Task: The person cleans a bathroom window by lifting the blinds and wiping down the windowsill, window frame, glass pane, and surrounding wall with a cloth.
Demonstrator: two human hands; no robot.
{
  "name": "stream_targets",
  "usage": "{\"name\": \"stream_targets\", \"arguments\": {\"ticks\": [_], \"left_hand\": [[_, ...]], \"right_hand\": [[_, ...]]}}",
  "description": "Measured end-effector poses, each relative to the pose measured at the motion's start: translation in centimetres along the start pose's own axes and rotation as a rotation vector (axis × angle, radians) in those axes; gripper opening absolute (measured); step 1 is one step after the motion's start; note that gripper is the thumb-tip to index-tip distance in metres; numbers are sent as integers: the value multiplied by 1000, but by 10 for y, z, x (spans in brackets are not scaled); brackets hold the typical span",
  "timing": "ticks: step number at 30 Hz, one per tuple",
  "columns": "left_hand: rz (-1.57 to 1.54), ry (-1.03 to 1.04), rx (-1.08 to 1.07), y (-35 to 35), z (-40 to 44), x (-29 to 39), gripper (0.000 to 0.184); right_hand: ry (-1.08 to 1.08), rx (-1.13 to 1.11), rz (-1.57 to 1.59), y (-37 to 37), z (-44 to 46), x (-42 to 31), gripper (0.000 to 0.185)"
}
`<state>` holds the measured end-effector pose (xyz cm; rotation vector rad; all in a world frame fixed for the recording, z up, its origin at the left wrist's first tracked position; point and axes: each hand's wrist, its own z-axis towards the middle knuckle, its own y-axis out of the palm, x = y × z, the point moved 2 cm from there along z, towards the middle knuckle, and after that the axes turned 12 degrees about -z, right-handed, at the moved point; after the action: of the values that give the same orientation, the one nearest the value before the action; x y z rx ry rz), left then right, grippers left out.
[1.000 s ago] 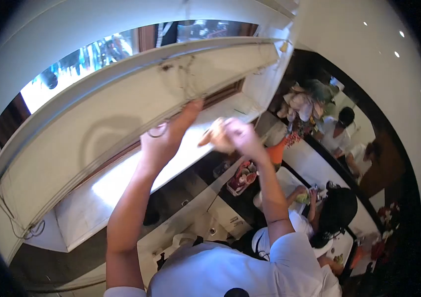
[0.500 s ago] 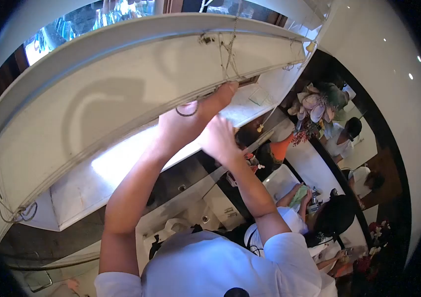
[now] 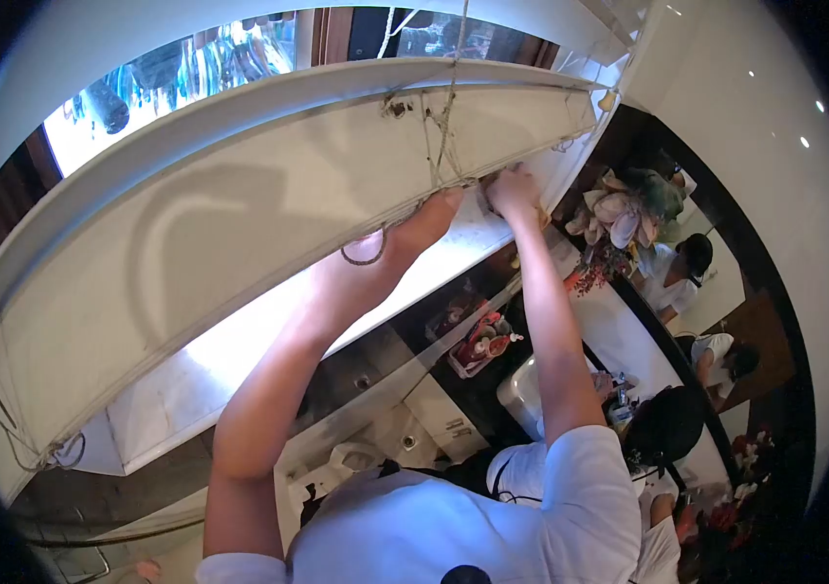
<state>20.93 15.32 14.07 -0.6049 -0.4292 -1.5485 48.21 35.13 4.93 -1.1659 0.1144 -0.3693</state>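
My left hand [image 3: 422, 226] reaches up to the lower edge of a cream window blind [image 3: 268, 234] strung with thin cords. Its fingers are partly hidden at that edge, so their grip is unclear. A dark thin loop [image 3: 364, 255] shows by my left wrist. My right hand [image 3: 515, 192] is at the right end of the white sill [image 3: 176, 394], beside the blind's edge. Its fingers are curled, and what they hold, if anything, is hidden. Knotted cords [image 3: 442, 127] run down the blind just above my hands.
A person in white [image 3: 663, 428] bends by a sink to the right. Large artificial flowers [image 3: 628, 209] stand before a mirror [image 3: 701, 282]. A figurine in a clear box [image 3: 480, 346] sits below my right arm. A toilet [image 3: 356, 456] is lower down.
My right hand has moved up and right, from beside my left hand to the sill's right end. My left hand stays at the blind's edge. The view has shifted slightly.
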Motion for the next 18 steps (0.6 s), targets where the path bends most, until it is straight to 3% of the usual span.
{"name": "stream_targets", "arguments": {"ticks": [1,3,4,6,7,8,10,12,14,16,17,18], "left_hand": [[-52,-94,11,0,0,0,22],[-49,-40,6,0,-2,-4,20],[-43,15,5,0,-3,-5,19],[-61,-62,6,-1,-3,-2,18],[-75,-135,4,-1,-3,-2,17],[-75,-133,4,-1,-2,-3,17],[43,6,28,-1,-2,-5,17],[29,0,30,-1,-2,-4,18],[12,-7,34,0,-2,-1,18],[-101,-144,50,0,-1,0,18],[-103,-141,50,0,-1,-1,18],[13,4,19,0,-1,-2,19]], "right_hand": [[-94,15,-37,-10,-12,-9,41],[-275,13,71,-10,-19,-10,39],[-275,17,67,-15,-15,-4,39],[-130,-1,596,-26,-2,16,38],[-105,175,710,-31,9,23,39],[-104,177,710,-30,20,27,39],[7,367,370,-23,35,34,36],[64,258,252,-2,35,23,35],[-10,56,52,13,19,-5,33],[-114,69,-63,5,-15,-24,31],[-178,34,-26,-2,-28,-32,28],[-243,0,9,-10,-42,-38,24]]}}
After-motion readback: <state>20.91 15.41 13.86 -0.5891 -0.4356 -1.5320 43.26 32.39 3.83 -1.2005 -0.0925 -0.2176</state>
